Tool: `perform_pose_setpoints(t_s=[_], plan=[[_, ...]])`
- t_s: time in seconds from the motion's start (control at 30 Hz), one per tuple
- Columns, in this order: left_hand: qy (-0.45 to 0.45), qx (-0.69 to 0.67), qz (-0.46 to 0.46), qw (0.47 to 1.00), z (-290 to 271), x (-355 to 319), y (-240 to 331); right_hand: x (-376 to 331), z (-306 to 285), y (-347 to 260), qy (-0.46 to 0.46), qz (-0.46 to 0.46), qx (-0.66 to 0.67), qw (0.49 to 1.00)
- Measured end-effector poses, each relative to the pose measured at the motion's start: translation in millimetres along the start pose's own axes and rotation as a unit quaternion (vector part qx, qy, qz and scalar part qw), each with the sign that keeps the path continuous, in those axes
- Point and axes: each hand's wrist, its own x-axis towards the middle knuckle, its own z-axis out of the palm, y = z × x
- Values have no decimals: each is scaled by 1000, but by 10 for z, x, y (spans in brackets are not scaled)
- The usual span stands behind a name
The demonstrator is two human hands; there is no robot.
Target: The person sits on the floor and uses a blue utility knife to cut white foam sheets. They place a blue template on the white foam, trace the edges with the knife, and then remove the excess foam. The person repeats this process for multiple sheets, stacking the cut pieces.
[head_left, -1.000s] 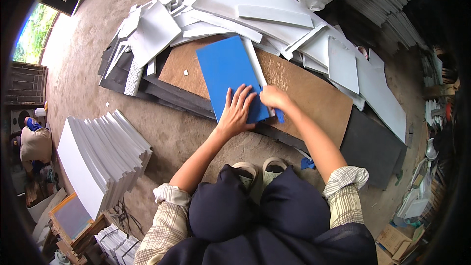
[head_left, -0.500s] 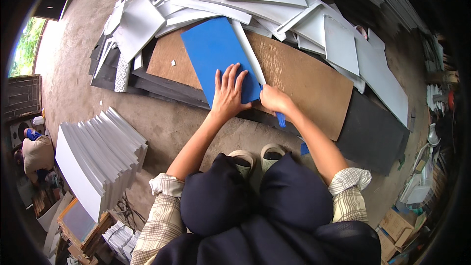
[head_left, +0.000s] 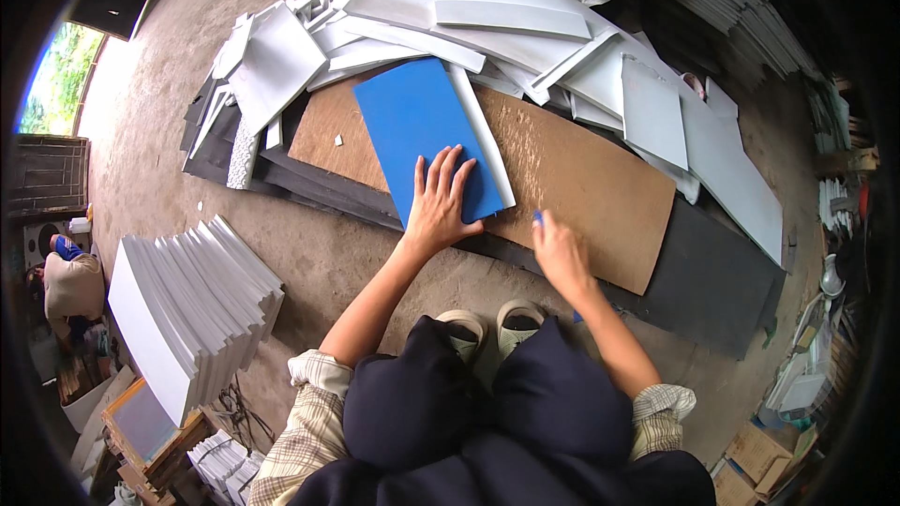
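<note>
A blue rectangular board [head_left: 412, 112] lies on top of a white foam-like sheet [head_left: 483, 131], whose strip shows along the board's right edge. My left hand [head_left: 438, 201] presses flat on the board's lower part, fingers spread. To the right of the board's lower corner, my right hand [head_left: 561, 253] is closed around a slim blue tool [head_left: 538, 218]. Only a little of the tool shows above the fingers, and its working end cannot be made out. Beneath everything lies a brown board [head_left: 591, 178], scuffed on its surface.
White offcuts and sheets [head_left: 506, 19] are heaped beyond the brown board. Black sheets [head_left: 698, 267] lie under it. A stack of white sheets [head_left: 178, 319] stands on the floor at left. Cardboard boxes [head_left: 750, 459] sit at lower right, and a wooden frame [head_left: 150, 422] at lower left.
My right hand has moved off the blue board's lower corner, to the right and toward me, with the blue tool in it. My left hand stays on the board.
</note>
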Motion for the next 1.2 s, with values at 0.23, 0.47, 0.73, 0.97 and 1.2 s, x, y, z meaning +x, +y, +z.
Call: perform_pose_setpoints(t_s=[0.23,0.47,0.73,0.97,1.2], plan=[[3,-22,-4,1000,-7,-14,-24,518,-171,81,240,-61,-97,964],[9,-30,6,1000,-63,1,-14,847,171,-371,115,-99,285,947],[64,-49,19,997,-190,-66,-105,1240,496,-269,-19,-11,365,931],[102,0,-56,993,-349,-310,-464,829,123,-389,109,-15,252,961],[220,-277,-132,926,-682,150,-707,156,-723,113,223,-91,249,938]])
